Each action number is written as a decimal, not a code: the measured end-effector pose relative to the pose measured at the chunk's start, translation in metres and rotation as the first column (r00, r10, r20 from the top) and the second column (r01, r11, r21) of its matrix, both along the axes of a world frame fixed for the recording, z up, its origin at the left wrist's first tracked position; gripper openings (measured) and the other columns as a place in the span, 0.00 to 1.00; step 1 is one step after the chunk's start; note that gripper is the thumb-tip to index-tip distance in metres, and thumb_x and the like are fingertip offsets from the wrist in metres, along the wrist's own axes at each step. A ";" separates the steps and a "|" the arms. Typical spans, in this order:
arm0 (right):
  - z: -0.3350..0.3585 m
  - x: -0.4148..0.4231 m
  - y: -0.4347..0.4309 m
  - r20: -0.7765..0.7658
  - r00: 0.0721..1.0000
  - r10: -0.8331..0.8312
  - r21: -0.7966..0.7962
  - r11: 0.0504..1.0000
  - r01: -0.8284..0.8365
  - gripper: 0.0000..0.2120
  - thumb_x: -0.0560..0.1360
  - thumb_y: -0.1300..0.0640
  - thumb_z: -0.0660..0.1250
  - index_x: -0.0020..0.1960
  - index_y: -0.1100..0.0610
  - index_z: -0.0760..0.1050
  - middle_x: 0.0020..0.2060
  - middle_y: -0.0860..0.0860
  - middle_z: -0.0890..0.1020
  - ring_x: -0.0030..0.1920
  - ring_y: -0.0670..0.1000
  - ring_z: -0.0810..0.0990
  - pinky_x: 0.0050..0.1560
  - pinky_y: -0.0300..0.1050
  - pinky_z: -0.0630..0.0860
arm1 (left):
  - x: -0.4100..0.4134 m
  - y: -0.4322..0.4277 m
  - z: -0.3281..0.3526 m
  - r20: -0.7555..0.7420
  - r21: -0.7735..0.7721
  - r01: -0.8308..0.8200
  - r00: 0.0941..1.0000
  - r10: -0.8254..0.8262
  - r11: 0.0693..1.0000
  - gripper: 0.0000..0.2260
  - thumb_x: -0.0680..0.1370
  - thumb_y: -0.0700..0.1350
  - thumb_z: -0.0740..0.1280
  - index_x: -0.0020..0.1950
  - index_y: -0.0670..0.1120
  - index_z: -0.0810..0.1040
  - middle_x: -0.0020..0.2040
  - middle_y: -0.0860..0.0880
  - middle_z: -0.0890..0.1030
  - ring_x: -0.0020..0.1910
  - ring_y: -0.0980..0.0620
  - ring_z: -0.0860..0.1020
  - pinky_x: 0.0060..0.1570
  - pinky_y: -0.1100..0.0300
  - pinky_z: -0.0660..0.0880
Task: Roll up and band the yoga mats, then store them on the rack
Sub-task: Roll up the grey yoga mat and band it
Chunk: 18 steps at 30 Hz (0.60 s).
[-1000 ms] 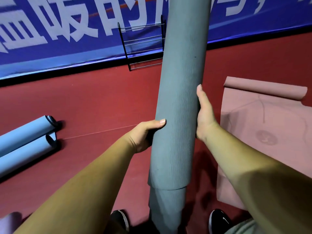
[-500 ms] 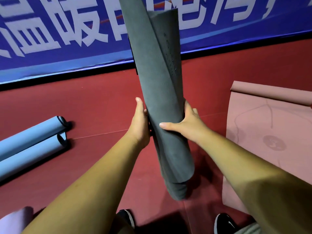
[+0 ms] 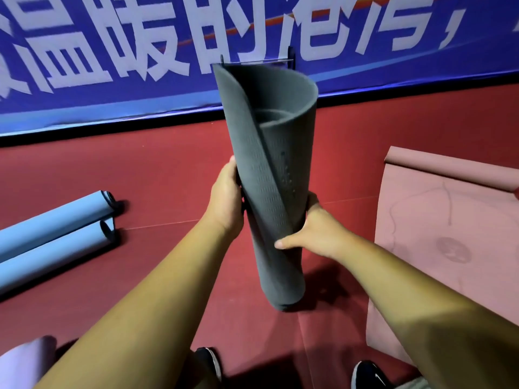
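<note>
The rack (image 3: 257, 62) shows just above the grey mat (image 3: 269, 192) at upper centre, its contents hidden. The mat stands upright mid-frame. The right grip (image 3: 317, 234) is clamped round it, thumb in front, and the left grip (image 3: 226, 203) presses flat against its side. Two blue rolled mats (image 3: 56, 217) lie left, one pink mat (image 3: 449, 220) right and one lilac mat (image 3: 25, 360) lower left.

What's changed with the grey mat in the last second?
The grey foam yoga mat roll came down and tilted, its loose flared top now visible. The right hand shifted, thumb across its front; the left hand presses its side. Two light blue rolled mats and the pink mat stayed put.
</note>
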State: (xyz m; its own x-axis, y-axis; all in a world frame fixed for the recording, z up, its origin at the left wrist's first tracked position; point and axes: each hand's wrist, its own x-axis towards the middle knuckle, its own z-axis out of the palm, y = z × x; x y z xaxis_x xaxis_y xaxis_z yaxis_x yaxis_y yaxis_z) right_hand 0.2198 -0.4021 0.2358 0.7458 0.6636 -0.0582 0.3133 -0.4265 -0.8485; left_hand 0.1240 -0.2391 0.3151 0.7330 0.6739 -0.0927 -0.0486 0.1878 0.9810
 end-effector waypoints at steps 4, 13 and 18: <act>-0.004 -0.004 0.007 -0.035 0.999 0.019 -0.078 0.997 -0.021 0.45 0.53 0.54 0.90 0.64 0.50 0.72 0.56 0.45 0.83 0.54 0.46 0.84 0.52 0.38 0.79 | -0.018 -0.015 0.047 0.167 0.007 -0.009 0.986 0.007 1.000 0.27 0.87 0.65 0.53 0.62 0.50 0.86 0.58 0.49 0.88 0.58 0.53 0.85 0.61 0.55 0.78; 0.088 -0.042 0.014 -0.226 0.974 -0.027 0.458 0.879 0.130 0.32 0.62 0.54 0.69 0.67 0.48 0.76 0.54 0.44 0.85 0.52 0.43 0.82 0.53 0.42 0.77 | -0.039 -0.013 0.117 0.215 0.009 0.094 0.972 -0.093 0.996 0.32 0.83 0.66 0.60 0.66 0.39 0.83 0.58 0.39 0.87 0.59 0.38 0.86 0.59 0.48 0.81; 0.154 -0.048 0.015 -0.412 0.908 0.078 0.394 0.914 0.101 0.37 0.77 0.22 0.53 0.71 0.45 0.79 0.62 0.43 0.86 0.59 0.43 0.82 0.64 0.43 0.72 | -0.040 -0.011 0.115 0.202 -0.032 0.062 0.978 -0.055 0.998 0.20 0.83 0.53 0.61 0.36 0.49 0.85 0.41 0.46 0.85 0.40 0.46 0.84 0.43 0.56 0.79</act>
